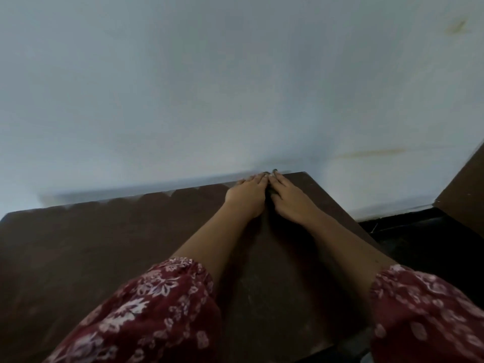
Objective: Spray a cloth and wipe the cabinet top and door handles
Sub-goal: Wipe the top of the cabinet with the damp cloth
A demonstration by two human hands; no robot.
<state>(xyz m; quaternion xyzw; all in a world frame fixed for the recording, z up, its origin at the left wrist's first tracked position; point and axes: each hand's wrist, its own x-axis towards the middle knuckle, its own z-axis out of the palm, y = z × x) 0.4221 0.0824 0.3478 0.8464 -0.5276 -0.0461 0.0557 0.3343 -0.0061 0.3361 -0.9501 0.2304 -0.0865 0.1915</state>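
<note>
The dark brown cabinet top (104,244) fills the lower half of the head view. Both my hands lie side by side near its far right corner, against the wall. My left hand (246,196) and my right hand (289,199) are flat, fingers straight and pointing toward the wall, fingertips nearly meeting. A small dark patch (269,192) shows between them; I cannot tell whether it is a cloth or shadow. No spray bottle or door handle is in view. A scalloped wipe line (157,196) runs along the far edge of the cabinet top.
A pale blue-white wall (235,87) rises directly behind the cabinet. Right of the cabinet there is dark floor (408,231), and a brown panel (466,189) stands at the right edge. My red floral sleeves (157,310) cover the near part of the top.
</note>
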